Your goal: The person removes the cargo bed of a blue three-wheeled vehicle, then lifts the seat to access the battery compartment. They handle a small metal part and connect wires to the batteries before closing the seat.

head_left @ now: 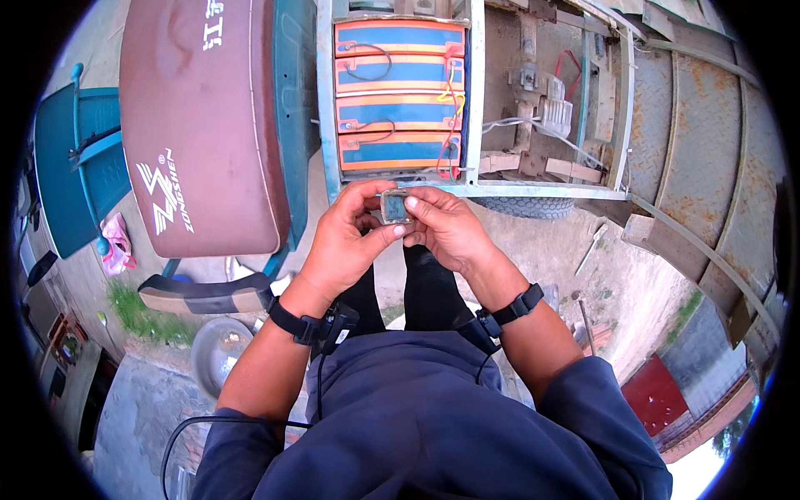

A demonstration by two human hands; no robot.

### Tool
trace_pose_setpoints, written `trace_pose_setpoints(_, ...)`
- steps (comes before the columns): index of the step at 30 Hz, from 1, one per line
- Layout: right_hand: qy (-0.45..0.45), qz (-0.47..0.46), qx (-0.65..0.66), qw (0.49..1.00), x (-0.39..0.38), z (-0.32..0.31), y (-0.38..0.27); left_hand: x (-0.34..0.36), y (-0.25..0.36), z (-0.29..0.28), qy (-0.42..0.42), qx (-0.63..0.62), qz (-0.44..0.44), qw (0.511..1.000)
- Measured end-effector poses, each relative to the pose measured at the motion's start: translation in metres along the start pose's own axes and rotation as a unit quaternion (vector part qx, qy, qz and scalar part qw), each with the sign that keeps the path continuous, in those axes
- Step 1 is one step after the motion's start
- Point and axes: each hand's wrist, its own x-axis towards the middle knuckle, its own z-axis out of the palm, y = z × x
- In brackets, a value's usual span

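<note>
Both of my hands hold one small squarish piece (394, 207), with a dark greenish face and a pale rim, in front of my body. My left hand (348, 239) grips it from the left, its thumb along the lower edge and fingers at the top. My right hand (451, 227) pinches its right side between thumb and fingers. What kind of part it is cannot be made out. Just beyond my hands, several orange-and-blue batteries (398, 73) sit stacked in a pale blue metal frame (474, 92). Red, yellow and black wires (452, 100) run across them.
To the left stands a brown padded seat (200, 125) on a teal body. An axle with a motor (550, 108) shows inside the frame, with a tyre (525, 207) below. Rusty metal panels (692, 125) stand right. A grey basin (218, 354) lies at lower left.
</note>
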Motion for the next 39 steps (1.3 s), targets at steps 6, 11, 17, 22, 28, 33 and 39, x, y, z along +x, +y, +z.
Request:
trace_pose_setpoints(6,0.070,0.063,-0.160,0.983,0.005,-0.050,0.028,-0.006,-0.061,0.020,0.063,-0.032,-0.100,0.993)
trace_pose_setpoints(11,0.062,0.075,-0.224,0.970,0.021,-0.065,0.060,-0.006,-0.124,0.024,0.118,0.307,-0.061,0.942)
trace_pose_setpoints(17,0.064,-0.054,-0.410,0.908,0.058,-0.080,0.120,-0.012,-0.152,0.024,0.132,0.407,0.031,0.903)
trace_pose_setpoints(22,0.100,-0.100,-0.518,0.844,0.072,-0.067,0.120,-0.012,-0.178,0.019,0.240,0.222,-0.059,0.943)
trace_pose_setpoints(28,0.126,-0.126,-0.531,0.828,0.110,-0.057,0.129,0.000,-0.193,-0.001,0.273,-0.237,-0.255,0.897)
trace_pose_setpoints(33,0.144,-0.098,-0.575,0.799,0.127,-0.046,0.124,0.020,-0.205,-0.009,0.312,-0.314,-0.248,0.862)
trace_pose_setpoints(39,0.163,-0.084,-0.644,0.743,0.138,-0.042,0.122,0.034,-0.202,-0.003,0.358,-0.340,-0.261,0.830)
